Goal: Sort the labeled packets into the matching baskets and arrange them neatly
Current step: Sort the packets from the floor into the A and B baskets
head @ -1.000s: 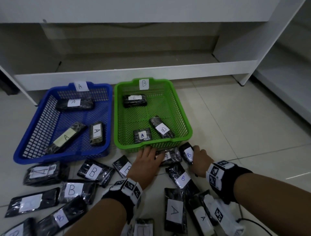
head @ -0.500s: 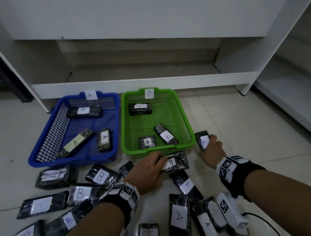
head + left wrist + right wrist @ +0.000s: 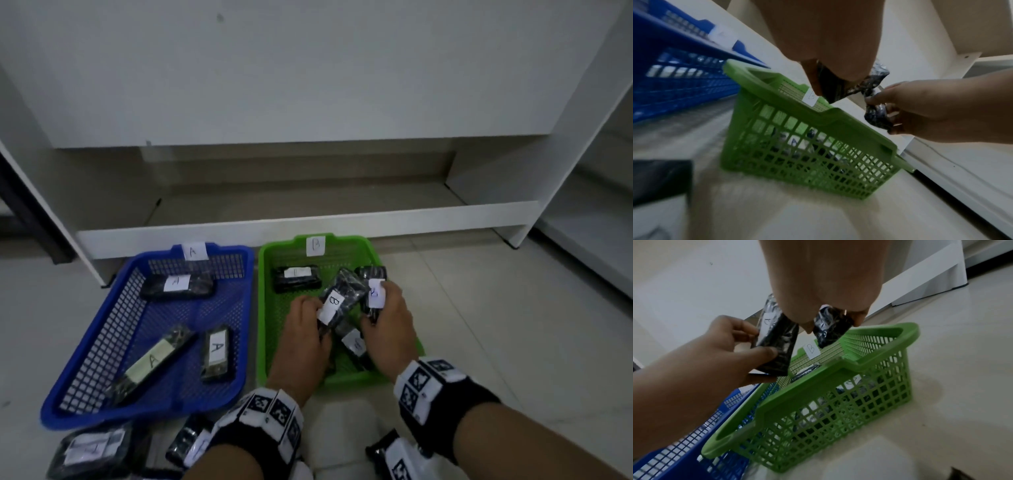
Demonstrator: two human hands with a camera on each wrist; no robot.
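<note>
Floor-level wrist views hide the blue basket's (image 3: pixel 102 342) 3 packets (image 3: pixel 215 353).

Packets on the near floor (image 3: pixel 92 448) are cut off by the bottom edge; the far packet's label (image 3: pixel 297 272) in the green basket (image 3: pixel 265 342) is too blurred to read.

Tiled floor (image 3: pixel 496 325) bears blue basket (image 3: pixel 102 407), green basket (image 3: pixel 263 308), packets (image 3: pixel 89 452).

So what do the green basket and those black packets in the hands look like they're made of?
Green basket: looks like moulded plastic, matte, with an open grid wall. Black packets: probably thin glossy plastic wrap, since it crinkles and glints; the white labels look like paper.
</note>
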